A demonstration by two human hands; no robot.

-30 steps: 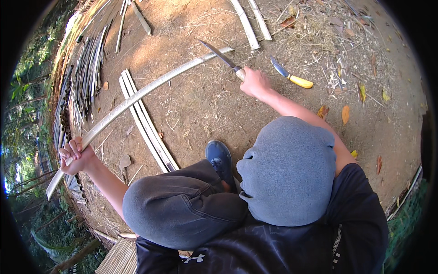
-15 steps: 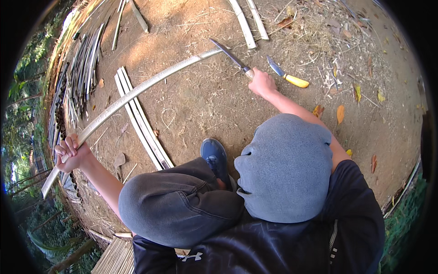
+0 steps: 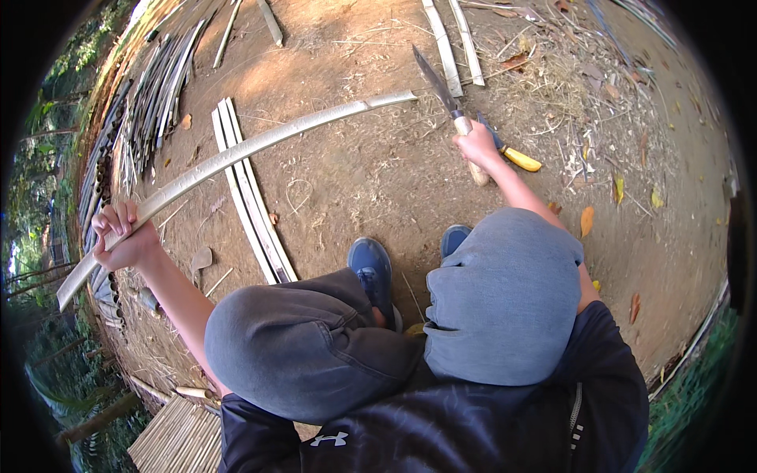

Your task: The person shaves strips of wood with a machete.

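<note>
The pale strip (image 3: 236, 153), stretched out toward the right hand (image 3: 478, 145), is gripped by the left hand (image 3: 139, 244); the long knife (image 3: 433, 74), held in the right, is now drawn clear of the strip's far end; no cutting contact is made.

Between the long pale strip (image 3: 268, 139) and the blue shoes (image 3: 369, 262), open ground (image 3: 339, 189) gives a hand room to pass. The strip bars the way from the left hand (image 3: 126, 235) nearly to the machete (image 3: 451, 102), leaving a narrow gap there. The yellow-handled knife (image 3: 522, 159) crowds the right hand (image 3: 477, 146); bent knees (image 3: 505, 292) block the near side.
</note>
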